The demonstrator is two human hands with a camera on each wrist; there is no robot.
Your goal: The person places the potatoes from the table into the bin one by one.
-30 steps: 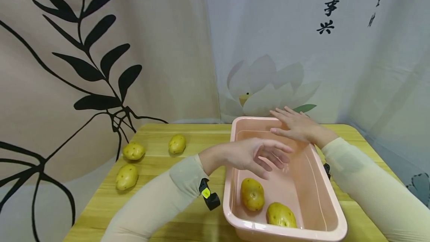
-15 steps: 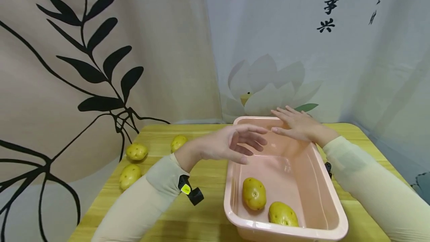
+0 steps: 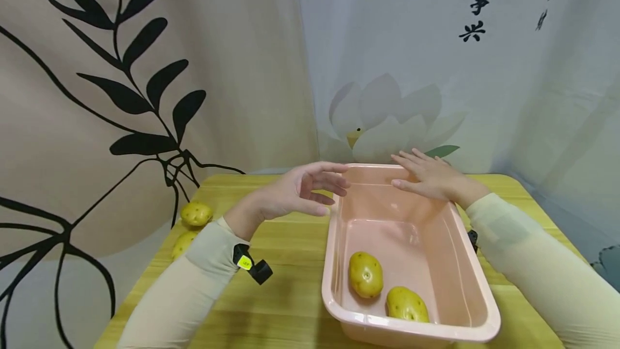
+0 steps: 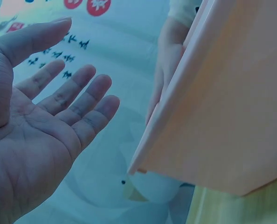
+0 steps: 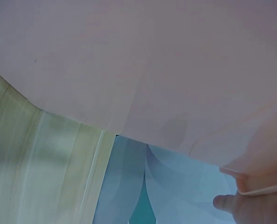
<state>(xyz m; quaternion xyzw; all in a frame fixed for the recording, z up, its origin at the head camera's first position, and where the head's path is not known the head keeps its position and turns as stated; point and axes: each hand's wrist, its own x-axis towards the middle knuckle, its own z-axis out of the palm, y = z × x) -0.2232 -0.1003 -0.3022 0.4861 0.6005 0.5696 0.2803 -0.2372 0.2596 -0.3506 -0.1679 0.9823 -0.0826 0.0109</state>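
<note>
A pink plastic basin stands on the wooden table, with two yellow potatoes inside near its front, one left of the other. My left hand is in the air by the basin's far left rim, holding nothing. In the left wrist view that hand has its palm bare and fingers gently bent, apart from the basin. My right hand rests on the far right rim with fingers extended; the right wrist view shows only part of it.
Beyond my left forearm, two more potatoes lie on the table's left side, one in the open and one partly covered by the sleeve. A printed curtain hangs behind the table's far edge.
My left hand has moved left and away from above the basin, to beyond its left rim. It now hides the far potato on the table. The right hand stays on the rim.
</note>
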